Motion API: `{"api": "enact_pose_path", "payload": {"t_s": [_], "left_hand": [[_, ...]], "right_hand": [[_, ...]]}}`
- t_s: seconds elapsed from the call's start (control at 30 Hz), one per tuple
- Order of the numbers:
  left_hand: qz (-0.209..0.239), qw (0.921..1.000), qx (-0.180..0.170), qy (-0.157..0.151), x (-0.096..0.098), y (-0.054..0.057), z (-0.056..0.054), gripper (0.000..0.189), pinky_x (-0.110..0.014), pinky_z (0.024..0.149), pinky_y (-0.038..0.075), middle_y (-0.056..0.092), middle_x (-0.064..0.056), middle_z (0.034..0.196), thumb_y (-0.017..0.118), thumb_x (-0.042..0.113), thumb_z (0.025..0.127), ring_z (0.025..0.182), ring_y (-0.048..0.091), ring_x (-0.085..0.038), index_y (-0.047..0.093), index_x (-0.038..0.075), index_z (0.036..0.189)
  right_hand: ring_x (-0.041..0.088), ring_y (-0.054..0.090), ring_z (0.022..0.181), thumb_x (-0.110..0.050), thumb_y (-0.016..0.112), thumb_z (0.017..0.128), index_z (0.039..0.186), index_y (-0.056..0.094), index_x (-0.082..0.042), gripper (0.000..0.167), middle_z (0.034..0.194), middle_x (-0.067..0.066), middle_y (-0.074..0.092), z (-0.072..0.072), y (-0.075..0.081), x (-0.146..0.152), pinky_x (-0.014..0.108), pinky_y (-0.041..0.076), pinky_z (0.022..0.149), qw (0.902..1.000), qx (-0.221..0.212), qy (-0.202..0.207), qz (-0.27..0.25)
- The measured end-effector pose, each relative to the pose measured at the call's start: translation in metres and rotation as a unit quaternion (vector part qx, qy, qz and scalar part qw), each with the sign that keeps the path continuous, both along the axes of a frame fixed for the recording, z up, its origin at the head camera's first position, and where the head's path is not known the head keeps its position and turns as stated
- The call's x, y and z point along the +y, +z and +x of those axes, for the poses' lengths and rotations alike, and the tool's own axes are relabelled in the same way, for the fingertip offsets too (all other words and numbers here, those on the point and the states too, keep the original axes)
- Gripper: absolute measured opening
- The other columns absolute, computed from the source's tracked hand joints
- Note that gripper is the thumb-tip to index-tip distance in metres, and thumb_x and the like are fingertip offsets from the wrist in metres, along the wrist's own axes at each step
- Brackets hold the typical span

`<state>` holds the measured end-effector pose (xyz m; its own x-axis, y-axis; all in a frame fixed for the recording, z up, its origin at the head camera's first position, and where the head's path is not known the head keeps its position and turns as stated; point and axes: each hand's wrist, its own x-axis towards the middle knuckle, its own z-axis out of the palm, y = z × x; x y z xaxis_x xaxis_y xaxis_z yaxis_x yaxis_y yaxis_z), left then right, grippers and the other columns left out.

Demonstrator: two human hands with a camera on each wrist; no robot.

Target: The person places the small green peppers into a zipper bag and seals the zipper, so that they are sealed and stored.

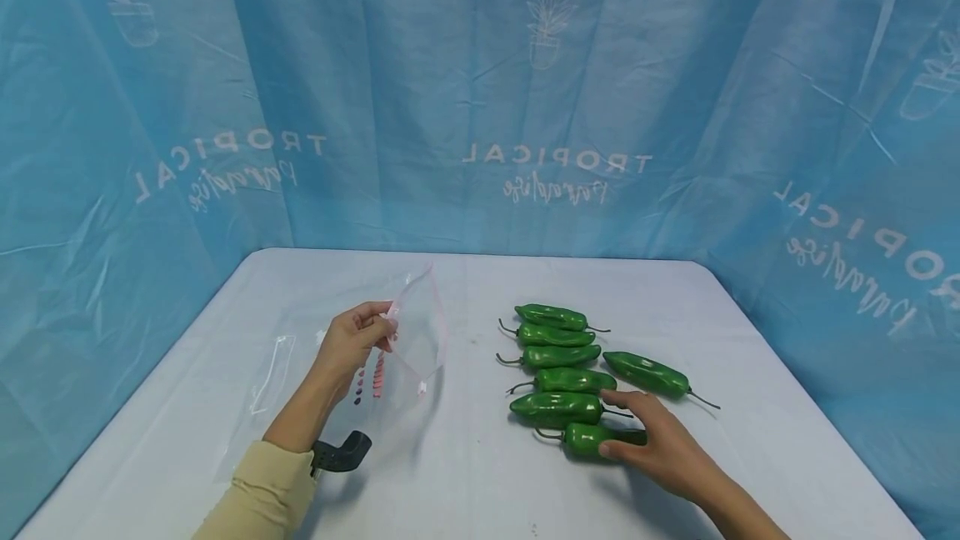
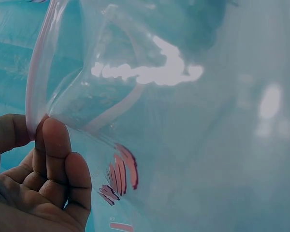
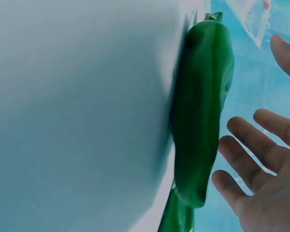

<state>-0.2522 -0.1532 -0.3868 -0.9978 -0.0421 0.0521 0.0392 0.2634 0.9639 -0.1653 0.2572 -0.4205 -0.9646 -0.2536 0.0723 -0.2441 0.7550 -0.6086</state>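
My left hand pinches the pink-edged mouth of a clear zip bag on the left side of the table. In the left wrist view, thumb and fingertips grip the bag's pink zip strip, and the mouth gapes. Several green chili peppers lie right of centre, most in a rough column. Over the nearest green chili pepper, my right hand hovers with fingers spread. The right wrist view has this hand beside the pepper, its fingers not curled round it.
One chili pepper lies apart, right of the column. The white table has blue printed curtains behind it and at both sides. A black strap with a camera mount sits on the left wrist.
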Motion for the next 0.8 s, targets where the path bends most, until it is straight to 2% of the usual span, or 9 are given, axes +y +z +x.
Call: {"api": "enact_pose_path", "payload": {"t_s": [0.17,0.37,0.53,0.8], "left_hand": [[0.004,1.0,0.0,0.002,0.001,0.001,0.0,0.034,-0.031,0.066,0.048,0.064,-0.002,0.087,0.057,0.022,0.093,0.073,0.06,-0.013,0.056,0.007,0.123],[0.004,1.0,0.001,0.002,0.001,0.003,-0.001,0.033,-0.031,0.061,0.045,0.063,0.0,0.085,0.057,0.022,0.092,0.072,0.059,-0.013,0.057,0.007,0.122],[0.007,1.0,0.0,-0.001,0.001,0.004,-0.001,0.033,-0.029,0.06,0.044,0.063,0.004,0.081,0.057,0.022,0.092,0.073,0.06,-0.013,0.057,0.007,0.122],[0.012,0.9999,-0.002,-0.004,0.001,0.004,0.0,0.034,-0.025,0.058,0.044,0.064,0.0,0.084,0.057,0.021,0.092,0.072,0.06,-0.012,0.056,0.006,0.122]], "right_hand": [[0.029,0.052,0.123,-0.04,0.076,0.074,0.127,0.056,-0.016,0.062,0.126,0.002,0.06,0.001,-0.004,0.007,0.05,0.04,0.1,0.9997,0.012,-0.015,0.016],[0.023,0.056,0.118,-0.04,0.077,0.072,0.121,0.06,-0.017,0.056,0.119,-0.003,0.063,0.003,-0.004,0.012,0.046,0.044,0.096,0.9987,0.013,-0.04,0.028],[0.021,0.056,0.114,-0.042,0.077,0.072,0.116,0.062,-0.017,0.053,0.115,-0.003,0.064,0.004,-0.005,0.019,0.045,0.045,0.094,0.9984,-0.002,-0.047,0.032],[0.025,0.055,0.115,-0.039,0.077,0.072,0.116,0.063,-0.015,0.051,0.116,-0.001,0.063,0.002,-0.01,0.029,0.049,0.044,0.096,0.9981,-0.029,-0.05,0.019]]}}
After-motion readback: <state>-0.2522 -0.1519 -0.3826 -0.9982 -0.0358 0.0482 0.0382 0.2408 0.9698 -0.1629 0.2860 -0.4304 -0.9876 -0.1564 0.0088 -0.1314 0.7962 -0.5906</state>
